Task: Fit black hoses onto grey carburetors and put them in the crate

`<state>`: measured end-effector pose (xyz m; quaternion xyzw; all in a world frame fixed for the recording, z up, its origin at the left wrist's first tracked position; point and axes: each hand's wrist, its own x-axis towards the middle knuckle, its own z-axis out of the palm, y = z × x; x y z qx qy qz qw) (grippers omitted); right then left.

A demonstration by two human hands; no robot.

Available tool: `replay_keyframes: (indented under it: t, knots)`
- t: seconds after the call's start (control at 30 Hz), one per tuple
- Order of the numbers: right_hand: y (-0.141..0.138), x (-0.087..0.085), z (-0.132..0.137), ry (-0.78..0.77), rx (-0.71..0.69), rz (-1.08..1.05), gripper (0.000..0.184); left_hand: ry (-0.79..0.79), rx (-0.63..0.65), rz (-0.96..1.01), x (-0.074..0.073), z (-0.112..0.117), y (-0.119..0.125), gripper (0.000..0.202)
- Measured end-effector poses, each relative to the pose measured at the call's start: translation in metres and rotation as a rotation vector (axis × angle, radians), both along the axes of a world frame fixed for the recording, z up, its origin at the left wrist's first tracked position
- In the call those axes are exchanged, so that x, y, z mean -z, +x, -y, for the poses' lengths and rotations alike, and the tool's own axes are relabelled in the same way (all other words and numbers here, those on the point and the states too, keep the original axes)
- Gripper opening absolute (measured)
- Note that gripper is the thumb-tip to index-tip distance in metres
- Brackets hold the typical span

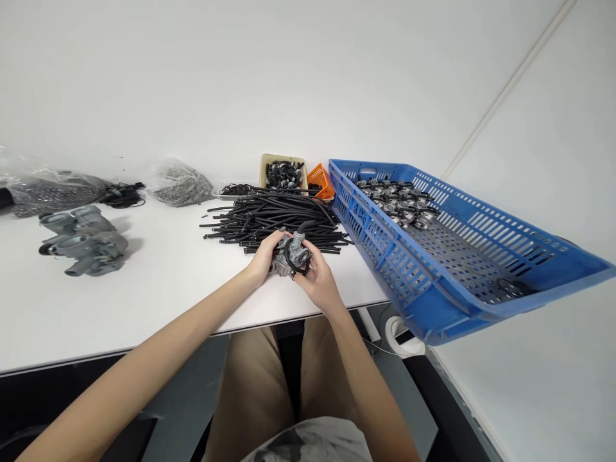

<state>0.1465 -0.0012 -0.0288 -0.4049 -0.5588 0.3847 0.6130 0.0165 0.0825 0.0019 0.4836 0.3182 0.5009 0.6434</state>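
Between my two hands, low over the white table's front part, is a grey metal carburetor (294, 251) with a black hose looped round its side. My left hand (263, 258) is closed on its left side, the thumb and fingers near its top. Around the right side wraps my right hand (319, 277), its fingers by the round opening and the hose. Just behind the carburetor lies a wide heap of black rubber hoses (269, 215). Parts of the carburetor are covered by my fingers.
Several grey carburetors (84, 240) stand on the table (178, 282) at left. Plastic bags of parts (178, 184), a cream bin (264, 172) and an orange basket (325, 179) line the back. A large blue crate (399, 273) holding carburetors (399, 200) juts past the table's right edge.
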Motion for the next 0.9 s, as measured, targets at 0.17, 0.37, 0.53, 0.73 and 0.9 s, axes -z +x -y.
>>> replay_keyframes:
  t: [0.17, 0.37, 0.53, 0.73, 0.9]
  knots:
    - [-0.002, -0.005, 0.001, 0.029, -0.055, -0.008, 0.075, 0.027, -0.005, 0.007, 0.0, 0.002, 0.0, 0.04]
    - [-0.005, -0.009, 0.004, 0.022, 0.028, 0.079, 0.082, 0.076, 0.035, 0.022, 0.005, 0.002, -0.001, 0.038]
    - [-0.008, -0.007, 0.003, -0.008, 0.162, 0.035, 0.07, 0.111, 0.078, 0.016, 0.006, 0.004, 0.0, 0.043]
    - [0.0, -0.016, 0.03, 0.048, 0.337, -0.1, 0.062, 0.095, 0.109, -0.005, -0.007, -0.001, -0.01, 0.062]
    - [0.06, -0.036, 0.126, 0.149, 0.583, 0.009, 0.073, 0.089, 0.077, -0.029, -0.012, -0.002, -0.017, 0.06]
